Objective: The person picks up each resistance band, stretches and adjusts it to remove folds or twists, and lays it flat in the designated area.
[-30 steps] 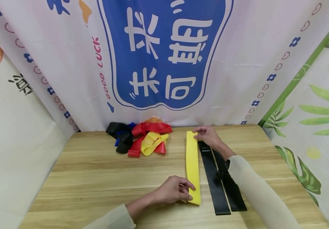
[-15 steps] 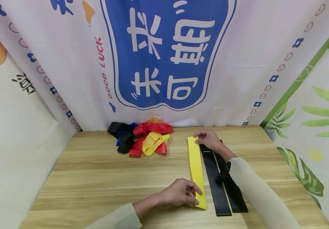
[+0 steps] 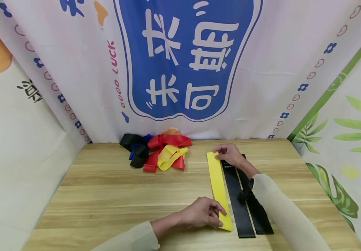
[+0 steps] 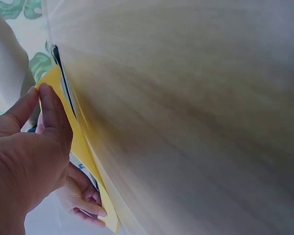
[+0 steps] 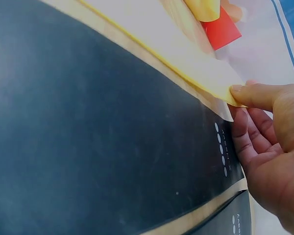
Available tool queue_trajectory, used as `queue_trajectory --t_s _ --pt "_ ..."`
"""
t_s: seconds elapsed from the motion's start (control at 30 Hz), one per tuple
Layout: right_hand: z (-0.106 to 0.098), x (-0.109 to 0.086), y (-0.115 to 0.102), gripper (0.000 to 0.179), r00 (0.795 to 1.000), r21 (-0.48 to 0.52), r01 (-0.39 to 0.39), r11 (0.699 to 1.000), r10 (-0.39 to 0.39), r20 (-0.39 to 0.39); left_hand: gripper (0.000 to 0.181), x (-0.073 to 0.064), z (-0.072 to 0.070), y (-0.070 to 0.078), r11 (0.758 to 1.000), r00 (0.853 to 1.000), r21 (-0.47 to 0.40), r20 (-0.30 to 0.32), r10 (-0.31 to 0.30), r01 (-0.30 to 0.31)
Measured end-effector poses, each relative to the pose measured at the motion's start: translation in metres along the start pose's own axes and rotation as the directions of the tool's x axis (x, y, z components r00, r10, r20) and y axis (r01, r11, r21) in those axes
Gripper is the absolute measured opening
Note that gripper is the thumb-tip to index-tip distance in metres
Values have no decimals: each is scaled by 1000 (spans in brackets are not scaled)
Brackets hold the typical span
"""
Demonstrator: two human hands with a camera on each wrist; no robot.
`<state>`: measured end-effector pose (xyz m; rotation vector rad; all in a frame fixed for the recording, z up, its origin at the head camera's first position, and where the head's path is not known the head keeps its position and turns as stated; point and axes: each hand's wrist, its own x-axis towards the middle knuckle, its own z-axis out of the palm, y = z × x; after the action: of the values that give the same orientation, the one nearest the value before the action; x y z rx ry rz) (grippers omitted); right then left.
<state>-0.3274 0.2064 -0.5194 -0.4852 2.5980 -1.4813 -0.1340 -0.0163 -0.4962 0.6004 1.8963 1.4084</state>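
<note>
A flat yellow resistance band [image 3: 218, 184] lies lengthwise between my hands, just left of two black ones. My left hand [image 3: 200, 212] pinches its near end between thumb and fingers. At the far end, my right hand [image 3: 230, 155] grips the corner, thumb on top in the right wrist view. The nearer black resistance band [image 3: 240, 209] lies flat with small white print at its far end. Beside it, a second black resistance band [image 3: 263, 223] is partly covered by my right forearm. In the left wrist view the yellow band [image 4: 81, 142] appears edge-on, slightly raised at the left hand.
A loose pile of bands sits at the back of the wooden table [image 3: 120, 195], with black [image 3: 140, 156], red [image 3: 151, 162] and yellow [image 3: 169, 157] ones, plus bits of blue and orange. A printed curtain [image 3: 262, 87] hangs right behind the table's back edge.
Both hands have shifted the yellow band slightly right and toward me, closer to the black bands; its near end has swung right. The view has drifted slightly.
</note>
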Motion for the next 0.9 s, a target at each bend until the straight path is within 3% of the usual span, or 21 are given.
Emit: queue_trajectory --t_s 0.17,0.2,0.4,0.43,0.67,0.8,0.9 --pt "2 0 -1 20 1000 -8 -6 1000 6 -1 22 1 5 0 999 1000 -42 -19 -23 22" --pt "2 0 -2 20 1000 -7 -9 1000 9 -3 22 7 4 -10 999 1000 -40 -7 -12 12" --pt "3 0 0 20 1000 -10 -7 1000 7 -2 22 9 6 -13 1000 1000 24 7 0 -1" --pt "3 0 0 19 1000 -11 -8 1000 8 -2 22 4 6 -3 999 1000 44 1 -8 8" --pt "4 1 1 18 1000 -55 -4 998 3 -15 24 10 6 -1 980 996 188 72 52 -64" --pt "5 0 1 18 1000 -54 -5 999 4 -17 28 10 6 -2 981 995 183 83 52 -67" --pt "7 -1 1 18 1000 -52 -12 999 11 -20 33 10 5 -1 982 994 185 103 20 -39"
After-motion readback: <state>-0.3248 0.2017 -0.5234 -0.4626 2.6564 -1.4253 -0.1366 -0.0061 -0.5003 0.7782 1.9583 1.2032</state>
